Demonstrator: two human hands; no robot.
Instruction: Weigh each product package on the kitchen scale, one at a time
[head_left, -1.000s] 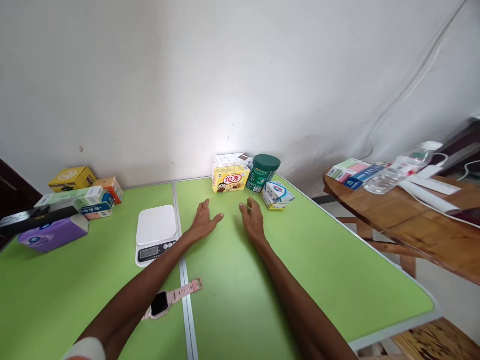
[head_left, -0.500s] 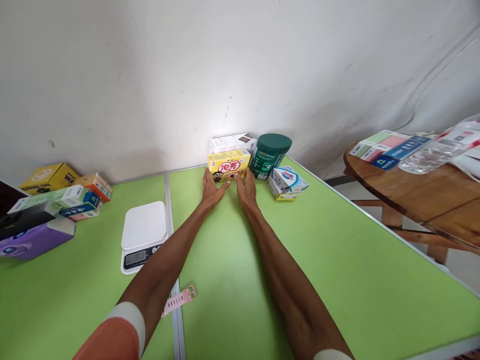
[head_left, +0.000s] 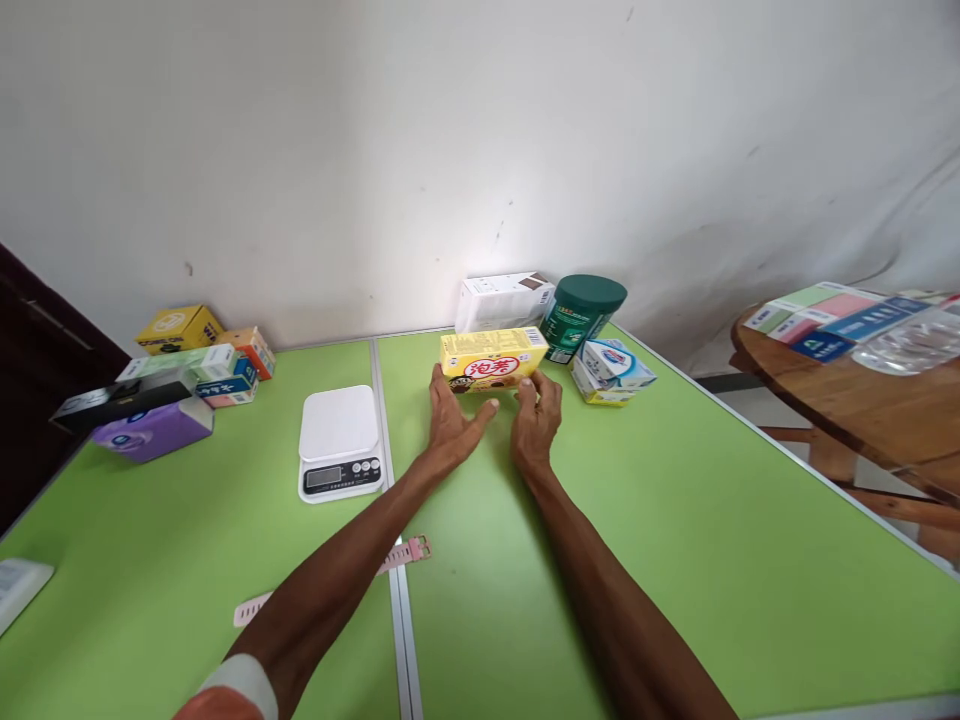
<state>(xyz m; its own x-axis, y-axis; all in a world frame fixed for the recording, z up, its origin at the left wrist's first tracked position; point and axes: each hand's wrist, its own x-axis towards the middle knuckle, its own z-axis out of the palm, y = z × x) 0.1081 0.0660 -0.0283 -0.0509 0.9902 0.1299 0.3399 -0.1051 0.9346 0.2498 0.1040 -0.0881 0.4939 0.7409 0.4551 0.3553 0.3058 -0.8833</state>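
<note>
A yellow snack box (head_left: 491, 362) with red and white lettering is held between my two hands. My left hand (head_left: 452, 420) has its fingers against the box's left end, its thumb stretched out below the front. At the right end, my right hand (head_left: 537, 420) grips with bent fingers, thumb near the lower front edge. The box looks slightly tipped, its top face visible; I cannot tell whether its bottom touches the table. Behind it a white box (head_left: 499, 305) leans near the wall, beside a dark green tub (head_left: 581, 318) with a lid.
Right of the tub lie small white-and-blue boxes (head_left: 613, 368). A white kitchen scale (head_left: 340, 430) and a pink watch strap (head_left: 409, 552) rest on the green table (head_left: 480, 620). Several cartons and a purple pack (head_left: 161, 430) stand left. A wooden table (head_left: 847, 420) bears flat packaging and a plastic bottle.
My hands have brought the yellow box away from the white box and toward me, leaving more of the white box showing. The view has swung left.
</note>
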